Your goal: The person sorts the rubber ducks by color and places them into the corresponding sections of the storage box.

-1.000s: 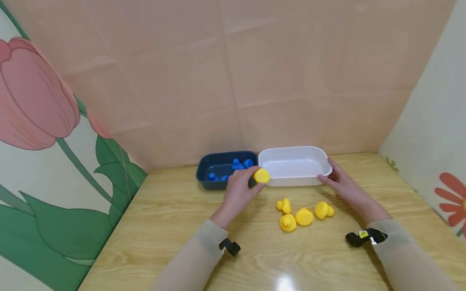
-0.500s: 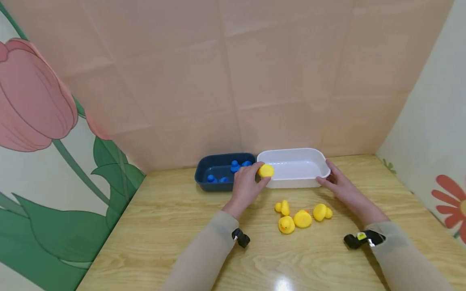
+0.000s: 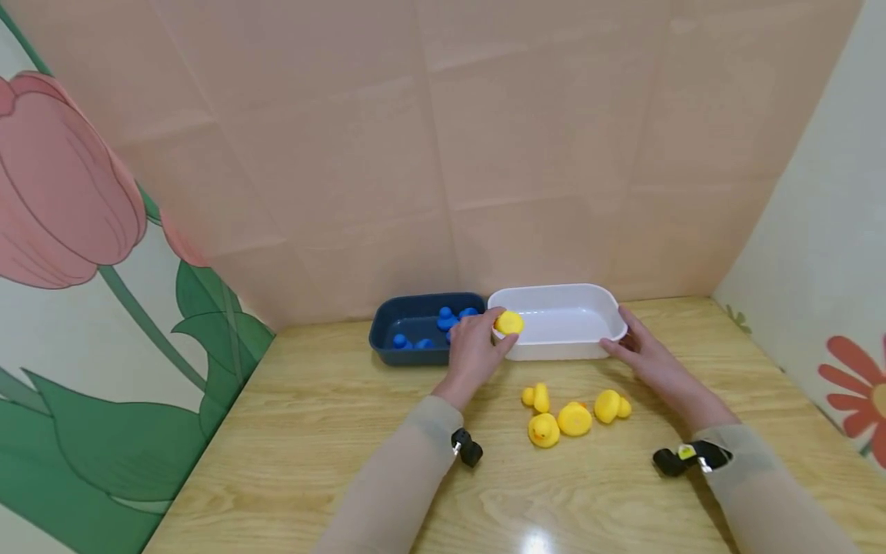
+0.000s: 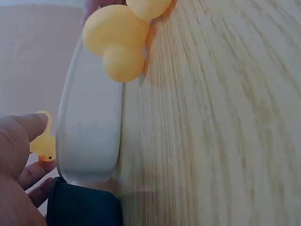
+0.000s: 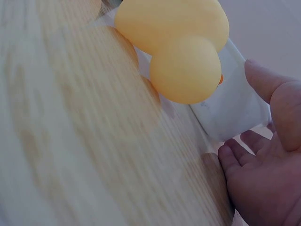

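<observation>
- At the white tray's [image 3: 554, 351] left end, your left hand [image 3: 474, 355] pinches a yellow toy duck [image 3: 511, 323], likely because it's small.
- Round that tray's right end, your right hand [image 3: 656, 360] spreads wide, seemingly steadying it.
- Before it lie four more ducks [image 3: 574, 420].

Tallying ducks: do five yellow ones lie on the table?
No, four yellow ducks lie on the table; the left hand holds another.
</observation>
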